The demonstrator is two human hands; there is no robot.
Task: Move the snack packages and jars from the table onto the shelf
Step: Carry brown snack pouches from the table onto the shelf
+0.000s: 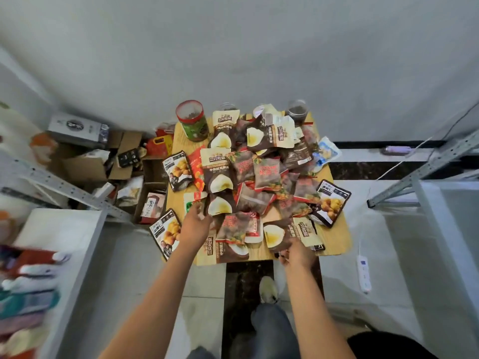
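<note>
Viewpoint: looking straight down from head height at a small wooden bench set against a pale wall.
Snack packages: a heap of pouches covers nearly the whole bench top, overlapping one another; brown pouches with a white-and-yellow picture, reddish see-through packs, and dark pouches showing golden round nuts.
Jars: a red-rimmed jar stands upright at the far left corner of the bench; a dark-filled clear jar stands at the far right corner.
Left hand: stretched over the near left part of the heap, fingers loosely spread and relaxed, holding nothing, its fingertips just beside a brown pouch.
Right hand: at the near edge of the bench, fingers curled at the bottom edge of a brown pouch; whether it grips that pouch cannot be told.
Shelf: a white shelf board sits low to the left, with blurred colourful packs along its near side.
Floor at left: open cardboard boxes beside the bench.
Floor at right: a white power strip.
</note>
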